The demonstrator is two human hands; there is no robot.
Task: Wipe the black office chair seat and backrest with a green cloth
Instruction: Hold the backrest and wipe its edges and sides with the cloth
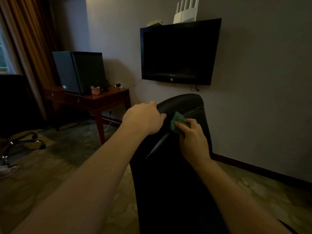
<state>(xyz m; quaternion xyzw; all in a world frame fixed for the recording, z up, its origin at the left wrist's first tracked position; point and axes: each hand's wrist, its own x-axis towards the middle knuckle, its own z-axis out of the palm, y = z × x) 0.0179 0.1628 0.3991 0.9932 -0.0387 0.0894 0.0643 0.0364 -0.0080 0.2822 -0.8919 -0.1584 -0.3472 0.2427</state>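
The left hand (143, 118) sits on the upper left edge of the backrest (183, 102), its fingers curled over the rim and gripping it, with the thumb tip showing against the dark upholstery. Just beside it, the right hand (194, 141) holds the green cloth (176, 120) bunched under bent fingers (181, 124) and presses it onto the backrest's surface a little below the top. The cloth pokes out ahead of the fingertips, toward the rounded top edge. The black office chair (168, 183) fills the lower middle of the view. The long axis of its backrest runs from the person's body away toward the wall, with the top end farthest off, under the wall-mounted television (179, 51). To the left stands a wooden worktop (104, 97) carrying a dark mini fridge (79, 71).
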